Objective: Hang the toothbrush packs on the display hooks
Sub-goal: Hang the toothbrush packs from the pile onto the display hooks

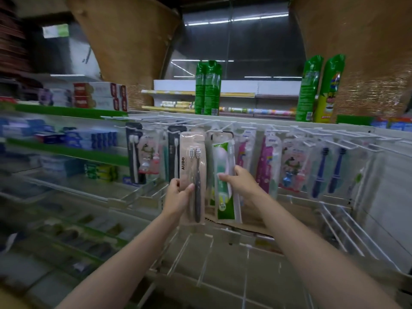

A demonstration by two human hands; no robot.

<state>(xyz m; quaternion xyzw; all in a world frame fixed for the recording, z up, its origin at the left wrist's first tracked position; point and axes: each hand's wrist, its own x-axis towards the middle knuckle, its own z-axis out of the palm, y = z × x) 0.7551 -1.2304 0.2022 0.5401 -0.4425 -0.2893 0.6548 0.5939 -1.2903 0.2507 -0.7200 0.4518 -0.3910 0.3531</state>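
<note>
While a row of white display hooks (252, 128) stretches across a shop rack, a person holds a beige toothbrush pack (192, 177) upright before it, long axis vertical, the two brush heads pointing up and the handles down; the word AUBO runs up its left edge; the pack's top reaches the level of the hooks, though whether it is threaded on one cannot be told. The left hand (178, 197) grips the pack's lower half, thumb across the front, fingers behind, so the pack rises above the hand and extends a little below it. The right hand (238, 181) pinches a green-and-white pack (225, 177) hanging just beside, also vertical, at mid-height, fingertips on its front. Further packs hang to either side: black ones (133, 152) on the left, pink and blue ones (327, 170) on the right; tall green cans (208, 88) stand on the shelf above; bare hooks project from the rack below.
</note>
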